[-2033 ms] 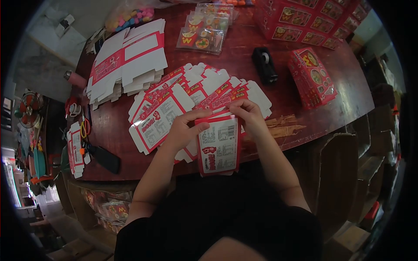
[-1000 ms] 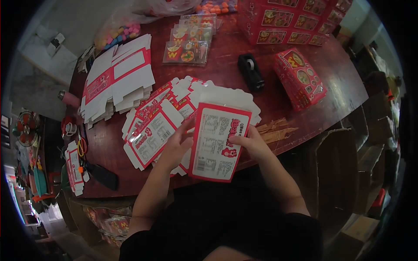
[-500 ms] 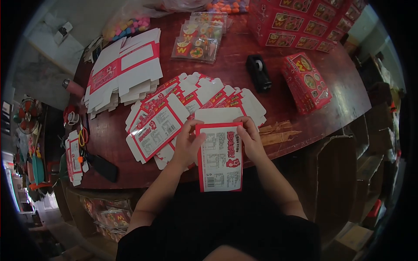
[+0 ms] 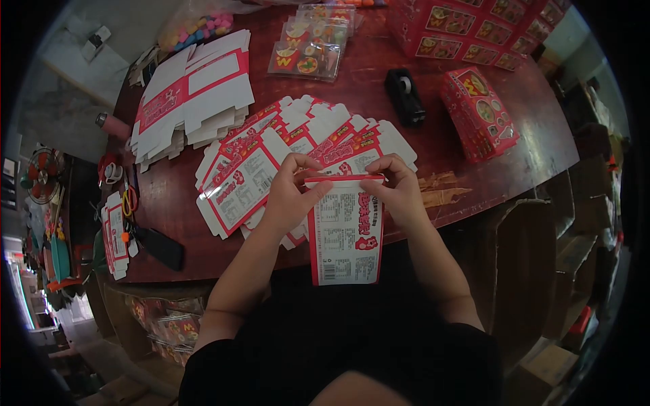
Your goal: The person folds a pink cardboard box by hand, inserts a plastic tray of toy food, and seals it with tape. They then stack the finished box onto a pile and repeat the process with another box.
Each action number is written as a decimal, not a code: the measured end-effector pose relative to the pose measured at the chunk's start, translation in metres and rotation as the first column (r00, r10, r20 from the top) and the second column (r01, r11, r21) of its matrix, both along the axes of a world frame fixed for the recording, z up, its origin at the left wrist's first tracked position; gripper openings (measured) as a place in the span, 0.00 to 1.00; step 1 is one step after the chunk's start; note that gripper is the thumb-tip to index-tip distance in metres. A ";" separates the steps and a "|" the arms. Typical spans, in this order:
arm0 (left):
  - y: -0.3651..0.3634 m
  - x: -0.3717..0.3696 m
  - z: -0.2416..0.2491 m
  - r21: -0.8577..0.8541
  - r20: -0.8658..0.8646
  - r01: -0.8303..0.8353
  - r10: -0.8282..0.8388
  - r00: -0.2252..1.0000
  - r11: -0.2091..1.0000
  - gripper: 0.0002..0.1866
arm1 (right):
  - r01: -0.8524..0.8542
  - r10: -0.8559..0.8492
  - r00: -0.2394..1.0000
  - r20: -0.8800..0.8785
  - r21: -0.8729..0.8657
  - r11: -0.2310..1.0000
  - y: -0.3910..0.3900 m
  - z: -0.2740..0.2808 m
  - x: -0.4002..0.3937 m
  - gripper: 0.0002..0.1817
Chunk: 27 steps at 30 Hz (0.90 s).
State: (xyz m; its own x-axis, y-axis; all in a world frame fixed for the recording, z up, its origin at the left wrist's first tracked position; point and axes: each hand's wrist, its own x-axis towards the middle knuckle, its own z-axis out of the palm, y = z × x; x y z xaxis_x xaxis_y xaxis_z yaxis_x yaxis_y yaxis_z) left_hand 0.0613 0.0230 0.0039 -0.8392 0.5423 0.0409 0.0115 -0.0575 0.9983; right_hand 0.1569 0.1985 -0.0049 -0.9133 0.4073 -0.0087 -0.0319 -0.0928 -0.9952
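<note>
A red-and-white printed carton [image 4: 349, 237] hangs in front of my black shirt, its text side towards me. At its top edge, my left hand [image 4: 301, 189] pinches the left corner, thumb on the near face and fingers behind. My right hand [image 4: 396, 189] grips the right corner in the same way. Between the thumbs the top end flap is bent over, showing a narrow red edge above a white strip. Just beyond my hands, several flat cartons [image 4: 242, 181] of the same print lie fanned out on the dark red table [image 4: 271, 267].
A stack of larger carton blanks [image 4: 162, 108] lies at left. Behind are clear-wrapped packs [image 4: 305, 59], a black tape dispenser [image 4: 406, 98], a red box [image 4: 479, 111] and a big stack of red boxes [image 4: 467, 30]. Scissors [image 4: 128, 203] and a black phone-like object [image 4: 159, 247] lie at left.
The white flap that stood up at the carton's top is now folded over. Both hands have risen slightly, and their fingers have curled over the top edge.
</note>
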 end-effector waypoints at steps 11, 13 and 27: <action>-0.013 -0.018 0.005 -0.106 0.092 0.221 -0.212 0.973 0.969 0.08 | -0.151 0.151 0.989 -0.006 -0.069 0.986 0.021 -0.002 -0.004 0.03; -0.020 -0.014 0.004 -0.124 0.034 0.280 -0.277 0.960 0.952 0.11 | -0.168 0.168 0.986 -0.012 -0.037 0.985 0.019 -0.003 0.006 0.03; -0.011 -0.019 -0.014 -0.103 -0.127 -0.210 0.197 0.972 0.972 0.16 | 0.411 -0.424 0.905 -0.038 0.336 0.847 0.146 -0.051 -0.045 0.16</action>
State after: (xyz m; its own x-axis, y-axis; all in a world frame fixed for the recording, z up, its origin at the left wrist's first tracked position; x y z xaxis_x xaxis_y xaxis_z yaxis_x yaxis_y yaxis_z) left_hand 0.0421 0.0118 -0.0106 -0.9256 0.3673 0.0911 0.1262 0.0729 0.9893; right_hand 0.1117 0.3445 -0.0562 -0.6580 0.7351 0.1635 0.0427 0.2531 -0.9665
